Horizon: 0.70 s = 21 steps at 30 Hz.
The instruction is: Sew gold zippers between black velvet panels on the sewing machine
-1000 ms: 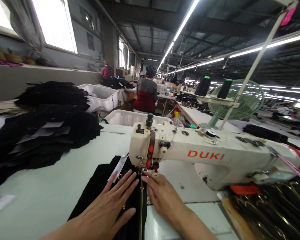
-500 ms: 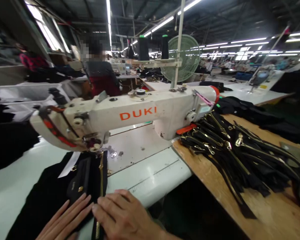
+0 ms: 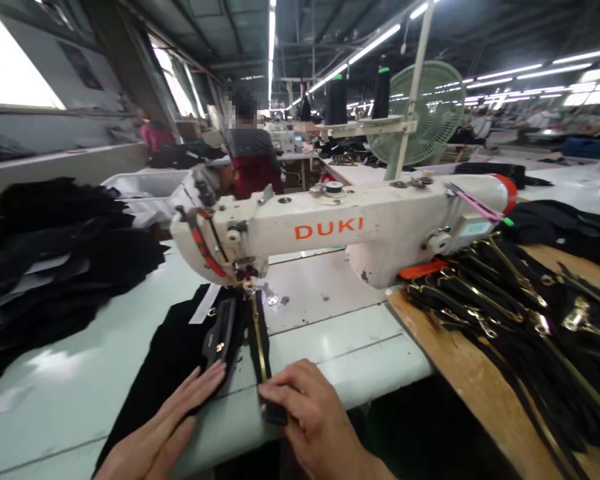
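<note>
A white sewing machine (image 3: 325, 227) stands across the table, its needle area at the left end. Under its presser foot runs a black zipper (image 3: 259, 333) with gold teeth, coming toward me. My right hand (image 3: 310, 413) pinches the zipper near its loose end at the table's front edge. To the left lies a piece of black fabric (image 3: 165, 360) with a white label (image 3: 205, 303) and a dark strip with gold hardware. My left hand (image 3: 180, 413) rests on this fabric with its fingers stretched out flat. A gap of table shows between fabric and zipper.
Many black zippers with gold teeth (image 3: 540, 320) are heaped on a wooden board (image 3: 460, 360) at the right. A pile of black fabric (image 3: 65, 260) lies at the left. Behind the machine are thread cones (image 3: 336, 100), a green fan (image 3: 425, 113) and a person (image 3: 253, 147).
My right hand has drawn the zipper's near end away from the fabric to the right, so the two hands are now apart. The view has turned left.
</note>
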### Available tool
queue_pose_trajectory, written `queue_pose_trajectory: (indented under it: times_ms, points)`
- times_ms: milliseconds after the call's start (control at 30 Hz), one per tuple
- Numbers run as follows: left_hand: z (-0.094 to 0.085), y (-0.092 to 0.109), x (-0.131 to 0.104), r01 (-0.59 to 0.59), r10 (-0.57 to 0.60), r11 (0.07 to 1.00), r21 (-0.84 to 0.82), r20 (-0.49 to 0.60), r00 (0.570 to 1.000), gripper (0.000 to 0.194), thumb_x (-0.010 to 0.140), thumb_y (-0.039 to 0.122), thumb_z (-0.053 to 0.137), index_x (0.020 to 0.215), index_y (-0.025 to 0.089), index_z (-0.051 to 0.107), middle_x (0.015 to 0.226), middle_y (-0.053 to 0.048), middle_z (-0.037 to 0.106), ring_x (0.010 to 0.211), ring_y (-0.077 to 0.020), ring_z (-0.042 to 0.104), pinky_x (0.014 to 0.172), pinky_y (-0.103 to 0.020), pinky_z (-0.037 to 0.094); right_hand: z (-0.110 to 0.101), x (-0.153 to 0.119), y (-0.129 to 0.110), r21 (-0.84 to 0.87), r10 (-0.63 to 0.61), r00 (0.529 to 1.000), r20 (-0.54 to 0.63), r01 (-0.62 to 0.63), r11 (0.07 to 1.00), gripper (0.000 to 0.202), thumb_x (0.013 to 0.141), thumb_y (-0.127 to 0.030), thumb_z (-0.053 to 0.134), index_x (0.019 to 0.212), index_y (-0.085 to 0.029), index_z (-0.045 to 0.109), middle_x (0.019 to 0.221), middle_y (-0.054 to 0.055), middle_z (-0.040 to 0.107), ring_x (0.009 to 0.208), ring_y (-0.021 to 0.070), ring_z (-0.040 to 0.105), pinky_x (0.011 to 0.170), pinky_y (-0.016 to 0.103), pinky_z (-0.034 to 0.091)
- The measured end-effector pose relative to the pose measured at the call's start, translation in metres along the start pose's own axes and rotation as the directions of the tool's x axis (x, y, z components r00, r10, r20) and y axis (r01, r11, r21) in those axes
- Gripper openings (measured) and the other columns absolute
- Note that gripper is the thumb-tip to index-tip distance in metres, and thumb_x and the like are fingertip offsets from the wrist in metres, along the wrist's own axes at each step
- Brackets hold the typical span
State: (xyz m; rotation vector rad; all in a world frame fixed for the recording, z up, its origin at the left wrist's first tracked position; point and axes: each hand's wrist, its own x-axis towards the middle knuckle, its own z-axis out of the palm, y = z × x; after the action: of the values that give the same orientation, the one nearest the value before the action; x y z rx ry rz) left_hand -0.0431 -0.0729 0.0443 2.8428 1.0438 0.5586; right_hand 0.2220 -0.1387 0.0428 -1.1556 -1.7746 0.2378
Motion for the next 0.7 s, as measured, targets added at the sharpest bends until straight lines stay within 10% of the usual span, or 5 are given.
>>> queue_pose_trajectory:
  times_ms: [467,700]
  points:
    - [-0.005,0.040,0.012,-0.280,0.296,0.950,0.139,-0.110,0.949,0.080,0.086,-0.005,0.036,0.159,0.013,0.012,0.144,-0.009,0.056,0.137,-0.0201,0.046,0.113,-0.033,0.038,0.024,0.000,-0.022,-0.294,-0.304,0.952,-0.035,0.281,0.914,0.027,0.103,-0.011,0.039,0.106,-0.017,0.065,0.077,0.004,0.070,0.074,0.0179,0.066,0.076,0.030,0.058]
    - [0.005,0.025,-0.004,-0.115,0.115,0.993,0.035,-0.002,0.993,0.072,0.088,0.029,0.064,0.154,0.026,0.035,0.150,-0.004,0.049,0.132,-0.0263,0.053,0.105,-0.037,0.050,0.047,-0.015,-0.010,-0.361,-0.357,0.931,-0.081,0.307,0.881,0.024,0.098,-0.009,0.043,0.105,-0.017,0.065,0.073,0.005,0.068,0.071,0.0202,0.067,0.073,0.033,0.059]
